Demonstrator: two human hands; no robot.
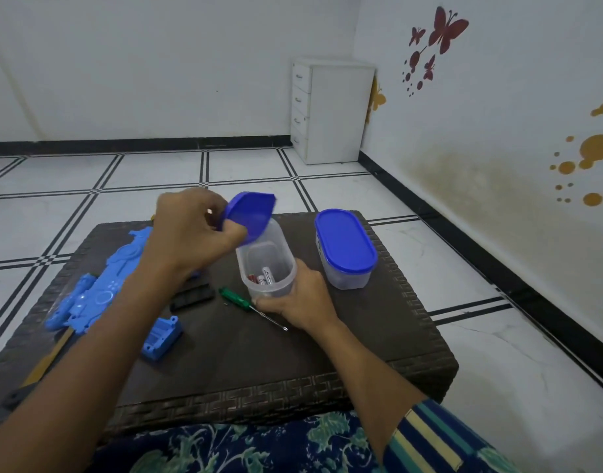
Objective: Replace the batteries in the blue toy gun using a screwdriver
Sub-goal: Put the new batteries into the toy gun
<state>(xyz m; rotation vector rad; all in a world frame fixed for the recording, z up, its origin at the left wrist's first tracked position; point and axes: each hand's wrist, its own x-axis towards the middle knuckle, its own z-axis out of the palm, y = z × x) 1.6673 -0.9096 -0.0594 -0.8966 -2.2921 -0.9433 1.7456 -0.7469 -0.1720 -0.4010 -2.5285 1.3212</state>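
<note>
White floor tiles (361, 192) with black lines run back to a corner where a small white chest of drawers (330, 110) stands, and butterfly stickers (446, 29) dot the wall on the right. A person sits at a low, dark woven worktop (259, 353). Their left hand (190, 230) has its fingers and thumb curled round a blue lid (250, 213), held tilted just above the open mouth of a clear tub (276, 247). Their right hand (303, 302) wraps round the bottom of that tub, which stands upright with a few batteries (264, 276) lying inside. A second tub (344, 254), with its lid on, stands just to the right. A green-handled screwdriver (235, 298) lies flat in front of the open tub, its shaft running under the right hand's fingers. The blue toy gun (102, 291) lies along the left side of the worktop, partly hidden by the left forearm. A loose blue plastic piece (163, 337) rests nearer the front edge, and a black piece (192, 297) lies between the gun and the screwdriver.
</note>
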